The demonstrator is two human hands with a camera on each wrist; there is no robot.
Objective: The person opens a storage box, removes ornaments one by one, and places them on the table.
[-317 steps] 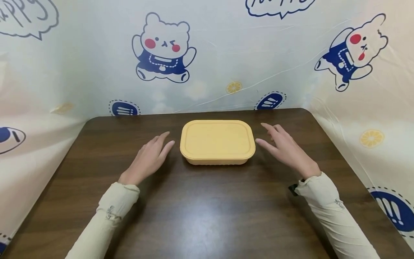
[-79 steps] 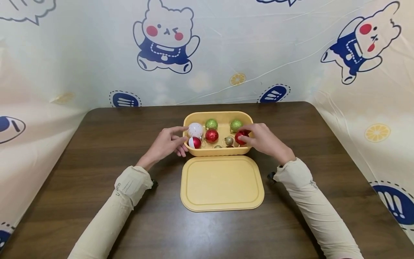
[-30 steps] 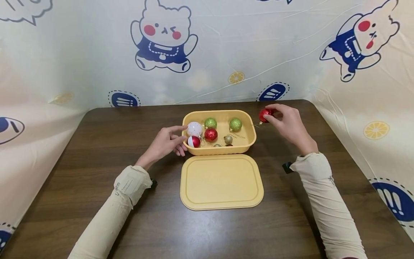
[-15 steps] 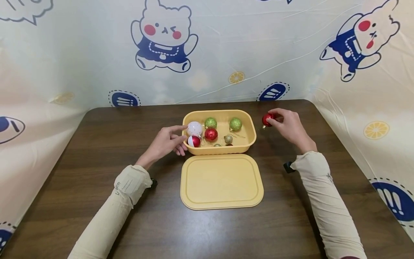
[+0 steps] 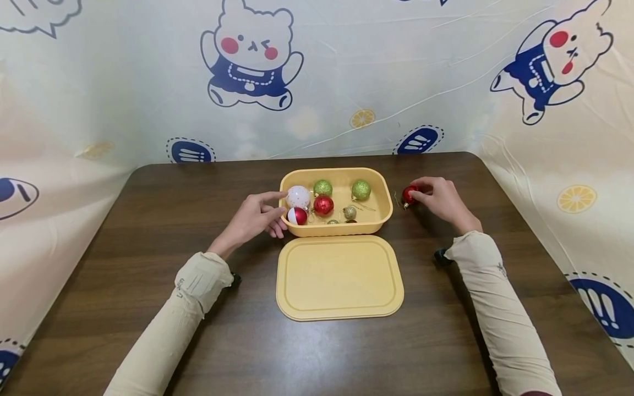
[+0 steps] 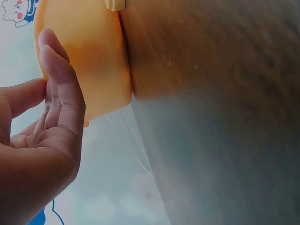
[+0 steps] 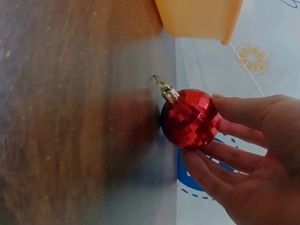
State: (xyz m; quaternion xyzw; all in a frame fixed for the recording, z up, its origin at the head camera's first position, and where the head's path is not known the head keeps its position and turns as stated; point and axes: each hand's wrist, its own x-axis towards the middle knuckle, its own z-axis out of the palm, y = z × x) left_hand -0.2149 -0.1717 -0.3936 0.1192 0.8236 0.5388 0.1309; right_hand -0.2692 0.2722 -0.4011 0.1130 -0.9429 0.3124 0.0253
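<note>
From the head view we see our left hand [image 5: 254,216] resting straight-fingered against the left wall of the open yellow plastic box [image 5: 381,215], which holds a white ball [image 5: 298,196], a red-and-white ball [image 5: 297,215], two green glitter balls [image 5: 361,190], a shiny red ball [image 5: 323,205] and small gold ones. Its flat yellow lid [image 5: 339,276] lies just in front on the dark wooden table [image 5: 148,236].

Left wrist: our fingers [image 6: 61,79] touch the box wall.

Right wrist: our right hand [image 7: 243,154] pinches the faceted red bauble [image 7: 191,118] at the tabletop, right of the box.
</note>
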